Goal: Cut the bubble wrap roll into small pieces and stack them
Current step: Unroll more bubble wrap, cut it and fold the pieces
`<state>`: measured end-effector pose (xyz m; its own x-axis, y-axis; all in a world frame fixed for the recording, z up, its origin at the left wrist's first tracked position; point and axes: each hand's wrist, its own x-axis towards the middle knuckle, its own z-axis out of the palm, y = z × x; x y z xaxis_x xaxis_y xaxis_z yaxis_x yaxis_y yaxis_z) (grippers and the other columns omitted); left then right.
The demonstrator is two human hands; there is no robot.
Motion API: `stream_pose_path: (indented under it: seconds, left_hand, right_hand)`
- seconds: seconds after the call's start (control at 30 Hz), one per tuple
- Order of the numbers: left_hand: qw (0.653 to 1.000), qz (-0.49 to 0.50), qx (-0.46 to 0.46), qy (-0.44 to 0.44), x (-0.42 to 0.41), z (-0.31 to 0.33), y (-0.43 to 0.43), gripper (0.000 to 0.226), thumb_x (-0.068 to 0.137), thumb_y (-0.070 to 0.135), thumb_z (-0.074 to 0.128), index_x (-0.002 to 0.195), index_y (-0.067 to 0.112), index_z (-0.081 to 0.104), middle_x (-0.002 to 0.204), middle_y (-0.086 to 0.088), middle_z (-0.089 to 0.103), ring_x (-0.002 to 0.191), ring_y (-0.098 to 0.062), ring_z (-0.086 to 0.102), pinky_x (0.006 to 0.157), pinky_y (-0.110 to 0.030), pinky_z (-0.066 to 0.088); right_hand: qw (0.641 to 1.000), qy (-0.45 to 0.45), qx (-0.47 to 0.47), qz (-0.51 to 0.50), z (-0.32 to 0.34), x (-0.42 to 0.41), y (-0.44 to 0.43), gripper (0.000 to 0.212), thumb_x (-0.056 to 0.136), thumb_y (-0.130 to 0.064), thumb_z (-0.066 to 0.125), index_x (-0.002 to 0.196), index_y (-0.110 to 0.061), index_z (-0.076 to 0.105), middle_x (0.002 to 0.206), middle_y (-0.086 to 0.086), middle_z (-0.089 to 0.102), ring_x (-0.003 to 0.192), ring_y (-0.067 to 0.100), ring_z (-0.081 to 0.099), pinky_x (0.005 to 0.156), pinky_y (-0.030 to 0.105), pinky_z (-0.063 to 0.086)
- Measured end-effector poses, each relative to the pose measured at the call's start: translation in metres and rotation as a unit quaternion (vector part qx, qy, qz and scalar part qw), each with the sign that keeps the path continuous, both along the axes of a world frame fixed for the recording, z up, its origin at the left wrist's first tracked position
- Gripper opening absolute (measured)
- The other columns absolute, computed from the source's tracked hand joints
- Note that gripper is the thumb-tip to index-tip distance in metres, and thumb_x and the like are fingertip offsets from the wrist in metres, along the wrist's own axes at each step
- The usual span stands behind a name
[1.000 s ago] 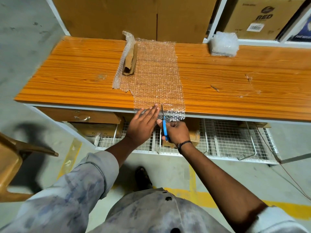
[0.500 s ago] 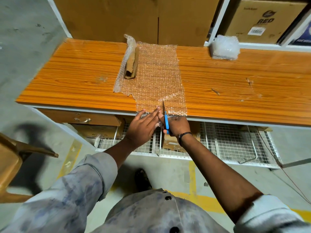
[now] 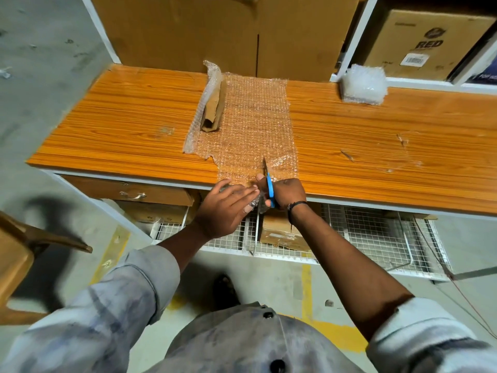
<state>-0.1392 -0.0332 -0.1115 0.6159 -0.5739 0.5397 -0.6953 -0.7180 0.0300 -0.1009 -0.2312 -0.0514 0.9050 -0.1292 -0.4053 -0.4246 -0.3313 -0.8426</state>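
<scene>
Your right hand [image 3: 289, 192] has its fingers curled round the blue-handled scissors [image 3: 269, 188], blade tip pointing away from you into the near end of the bubble wrap [image 3: 255, 125]. That sheet lies unrolled across the middle of the wooden table [image 3: 121, 125]. Your left hand [image 3: 227, 208] lies flat on its near end at the front edge, fingers straight, just beside the scissors. The cardboard core [image 3: 213, 109] sits along the sheet's left side, and the stack of cut pieces [image 3: 363, 84] is way over at the back right.

Right hand [image 3: 290, 191], scissors [image 3: 270, 187] in bubble wrap [image 3: 250, 125]
</scene>
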Motion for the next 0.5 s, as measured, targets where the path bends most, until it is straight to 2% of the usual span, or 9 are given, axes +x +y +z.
stream_pose_path:
  seconds: [0.07,0.13,0.17,0.23,0.3,0.43,0.5]
  left_hand:
    - [1.000,-0.005,-0.014,-0.003,0.003,0.003,0.002,0.047,0.105,0.045,0.043,0.134,0.018,0.069,0.138,0.000,0.066,0.121,-0.026,0.061,0.110,-0.051,0.036]
    - [0.999,0.006,-0.044,-0.004,0.009,0.006,0.001,0.051,0.105,0.052,0.040,0.123,0.020,0.075,0.128,0.002,0.072,0.117,-0.026,0.062,0.105,-0.050,0.039]
    - [0.998,0.021,-0.065,-0.001,0.014,0.007,-0.001,0.050,0.106,0.050,0.039,0.117,0.020,0.077,0.122,0.002,0.074,0.115,-0.026,0.063,0.103,-0.048,0.040]
    - [0.992,0.070,-0.101,0.009,0.027,0.013,-0.005,0.041,0.107,0.042,0.045,0.111,0.019,0.079,0.114,0.002,0.076,0.112,-0.026,0.065,0.101,-0.044,0.040]
    - [0.986,0.124,-0.107,0.031,0.042,0.020,-0.008,0.027,0.103,0.034,0.057,0.111,0.018,0.078,0.114,0.003,0.076,0.113,-0.024,0.063,0.100,-0.041,0.037]
    - [0.973,0.190,-0.094,0.087,0.073,0.033,-0.017,0.018,0.100,0.032,0.062,0.107,0.024,0.077,0.108,0.008,0.076,0.110,-0.020,0.058,0.093,-0.038,0.035]
    - [0.961,0.219,-0.100,0.133,0.087,0.038,-0.023,0.018,0.099,0.033,0.062,0.109,0.027,0.076,0.110,0.008,0.075,0.111,-0.019,0.057,0.093,-0.037,0.034]
  right_hand:
    - [1.000,0.004,-0.009,0.009,0.001,0.001,0.000,0.051,0.078,-0.050,0.084,0.053,-0.015,0.058,0.056,0.007,0.058,0.052,0.020,0.050,0.055,0.031,0.040]
    - [1.000,0.008,0.000,0.007,0.002,0.002,0.000,0.054,0.071,-0.057,0.087,0.059,-0.008,0.067,0.060,0.010,0.067,0.054,0.023,0.058,0.054,0.038,0.047]
    - [1.000,0.012,0.006,0.002,0.005,0.002,0.000,0.057,0.069,-0.057,0.088,0.067,-0.002,0.072,0.067,0.014,0.073,0.056,0.024,0.063,0.055,0.041,0.051]
    - [1.000,0.015,0.011,-0.008,0.008,0.004,-0.002,0.057,0.073,-0.051,0.088,0.079,0.004,0.076,0.074,0.017,0.075,0.050,0.020,0.063,0.050,0.030,0.047]
    - [1.000,0.017,0.011,-0.017,0.008,0.008,-0.004,0.050,0.076,-0.047,0.087,0.080,0.002,0.077,0.066,0.012,0.072,0.041,0.015,0.057,0.043,0.020,0.039]
    - [1.000,0.015,0.014,-0.020,0.007,0.012,0.000,0.059,0.069,-0.054,0.087,0.079,0.003,0.076,0.068,0.015,0.073,0.052,0.022,0.058,0.051,0.029,0.040]
    - [1.000,0.016,0.015,-0.018,0.007,0.013,0.002,0.055,0.069,-0.053,0.087,0.076,0.000,0.076,0.068,0.015,0.074,0.050,0.022,0.060,0.047,0.026,0.040]
